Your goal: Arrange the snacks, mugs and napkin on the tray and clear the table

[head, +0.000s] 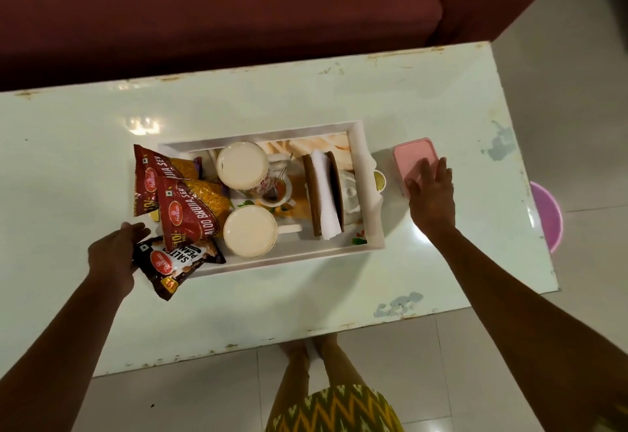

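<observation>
While my right hand lies with fingers spread on the near end of the pink box, which sits on the table just beside the right end of the tray, my left hand is at the edge of the peanut packet, thumb apart from the fingers, though I cannot tell whether it pinches the packet or only touches it. That packet hangs over the tray's near left corner, two sev packets lean at its left end, and two mugs and the napkin stand inside it.
</observation>
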